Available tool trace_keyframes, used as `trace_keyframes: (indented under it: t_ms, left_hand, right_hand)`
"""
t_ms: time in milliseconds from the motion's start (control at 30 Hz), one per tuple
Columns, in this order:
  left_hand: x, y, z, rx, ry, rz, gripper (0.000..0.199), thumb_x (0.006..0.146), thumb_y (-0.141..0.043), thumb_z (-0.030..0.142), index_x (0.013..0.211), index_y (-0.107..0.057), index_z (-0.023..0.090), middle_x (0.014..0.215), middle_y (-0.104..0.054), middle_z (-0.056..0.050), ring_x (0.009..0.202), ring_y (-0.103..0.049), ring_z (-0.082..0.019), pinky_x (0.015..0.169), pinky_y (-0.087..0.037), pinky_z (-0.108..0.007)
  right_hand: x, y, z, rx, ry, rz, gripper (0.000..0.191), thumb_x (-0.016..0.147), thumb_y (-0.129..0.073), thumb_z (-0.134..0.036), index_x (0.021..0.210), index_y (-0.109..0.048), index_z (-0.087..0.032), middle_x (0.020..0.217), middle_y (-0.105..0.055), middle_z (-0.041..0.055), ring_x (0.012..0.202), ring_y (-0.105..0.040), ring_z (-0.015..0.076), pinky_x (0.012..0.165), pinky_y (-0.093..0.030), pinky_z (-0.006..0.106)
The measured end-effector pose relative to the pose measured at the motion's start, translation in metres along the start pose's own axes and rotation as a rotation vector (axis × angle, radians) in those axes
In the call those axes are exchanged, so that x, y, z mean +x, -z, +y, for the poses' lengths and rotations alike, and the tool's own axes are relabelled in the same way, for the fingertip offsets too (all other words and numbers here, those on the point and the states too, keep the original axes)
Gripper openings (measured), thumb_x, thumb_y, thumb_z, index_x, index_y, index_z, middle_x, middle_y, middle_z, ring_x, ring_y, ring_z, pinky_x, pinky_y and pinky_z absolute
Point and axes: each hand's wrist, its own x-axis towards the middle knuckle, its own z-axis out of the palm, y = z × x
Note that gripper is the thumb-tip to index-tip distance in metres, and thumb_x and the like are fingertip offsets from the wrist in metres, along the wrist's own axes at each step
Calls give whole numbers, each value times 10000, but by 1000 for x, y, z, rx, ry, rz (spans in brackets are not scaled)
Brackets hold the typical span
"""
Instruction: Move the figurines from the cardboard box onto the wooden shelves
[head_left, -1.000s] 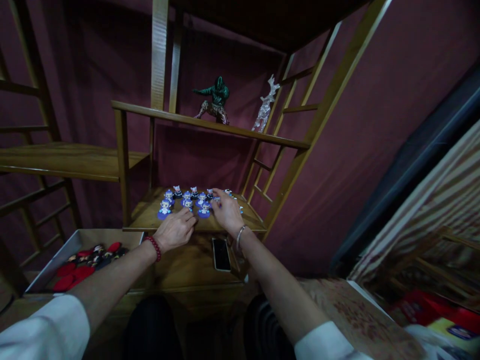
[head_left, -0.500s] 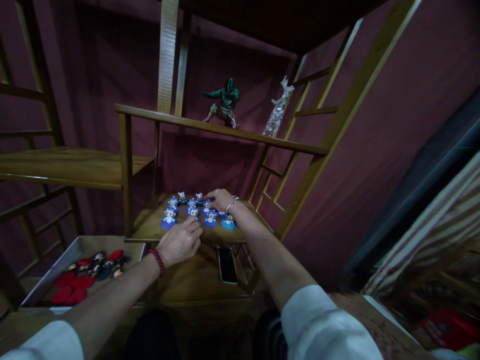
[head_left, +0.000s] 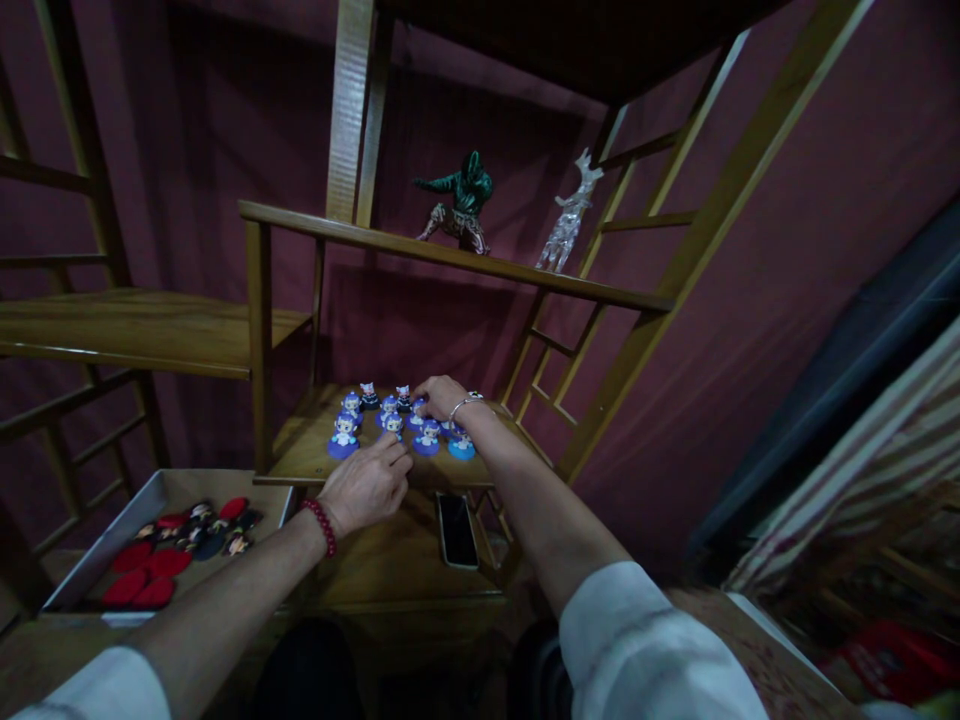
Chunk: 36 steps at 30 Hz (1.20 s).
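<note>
Though probably light, stiff and slightly slippery, best gripped by the round bases: small purple-and-white figurines [head_left: 427,437], standing in rows toward the brown wooden shelf's [head_left: 300,455] front edge. See left hand [head_left: 367,485] loosely curled by that edge, right hand [head_left: 442,394] arched toward the back edge; cannot tell whether gripping anything.

Glossy wood shelf [head_left: 450,255], clear glass-like deer figurine [head_left: 568,215] (v. shiny), matt wall [head_left: 427,310].

The person wears a white sleeve [head_left: 652,640] on each arm, a red beaded bracelet [head_left: 321,527] on left wrist, and a thin silver bangle [head_left: 461,404] on the right.
</note>
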Motion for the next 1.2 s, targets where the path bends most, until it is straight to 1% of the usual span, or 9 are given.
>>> trace_keyframes:
  t_ms: [167, 267, 367, 500, 600, 700, 833, 967, 1200]
  left_hand:
    - [0, 1, 1, 15, 10, -16, 125, 782, -404, 117, 757, -516, 169, 818, -538, -66, 899, -446, -196, 735, -468, -315]
    - [0, 1, 0, 18, 7, -23, 127, 780, -408, 116, 752, -521, 165, 816, -541, -68, 899, -447, -196, 744, -466, -316]
    - [0, 0, -1, 23, 1, -29, 133, 777, -416, 118, 785, -542, 157, 824, -547, -75, 912, -449, -202, 759, -464, -323]
    - [0, -2, -2, -1, 13, -23, 151, 785, -421, 135, 847, -557, 157, 848, -555, -80, 934, -449, -209, 745, -469, -324]
    - [0, -1, -2, -18, 14, -26, 157, 787, -416, 138, 856, -556, 156, 857, -561, -82, 931, -453, -208, 744, -470, -325]
    - [1, 0, -2, -19, 13, -40, 135, 785, -419, 138, 820, -548, 158, 842, -564, -77, 920, -459, -207, 748, -469, -327]
    - [1, 0, -2, -19, 9, -30, 118, 787, -422, 139, 805, -536, 162, 842, -562, -77, 924, -463, -208, 753, -467, -333]
    - [0, -1, -4, -12, 1, -25, 114, 792, -421, 142, 813, -531, 161, 837, -557, -76, 918, -467, -211, 741, -465, -337]
    - [-1, -3, -5, -29, -9, 1, 99, 784, -431, 139, 809, -523, 164, 846, -549, -70, 907, -466, -205, 739, -464, -334]
  right_hand:
    - [1, -1, 0, -10, 2, -17, 309, 657, -666, -245, 959, -671, -307, 968, -679, 3, 933, -609, 177, 757, -440, 209]
    - [2, 2, -2, -13, 21, -31, 377, 650, -671, -247, 1021, -643, -303, 998, -670, 0, 943, -604, 174, 767, -441, 208]
    - [5, 7, -7, 16, 52, -6, 419, 649, -673, -233, 1062, -621, -278, 1008, -666, -3, 937, -602, 156, 755, -439, 188]
    - [15, 11, -19, 79, 101, 2, 356, 692, -637, -232, 1047, -630, -247, 934, -681, -15, 869, -612, 115, 726, -433, 153]
    - [24, 10, -28, 94, 110, -13, 359, 689, -645, -258, 1048, -631, -248, 905, -684, -20, 832, -617, 109, 704, -434, 146]
    - [32, 9, -36, 83, 96, -66, 364, 665, -669, -265, 1027, -646, -241, 879, -690, -12, 815, -623, 119, 686, -437, 145]
    - [39, 4, -40, 112, 83, -113, 325, 653, -686, -258, 978, -670, -253, 913, -691, -24, 843, -623, 108, 688, -430, 118]
    - [41, 3, -40, 133, 81, -120, 288, 652, -686, -242, 940, -683, -256, 874, -698, -29, 847, -623, 108, 679, -433, 115]
    - [33, 12, -50, 98, 65, -171, 290, 644, -686, -186, 929, -689, -241, 901, -696, -25, 823, -623, 104, 681, -430, 117]
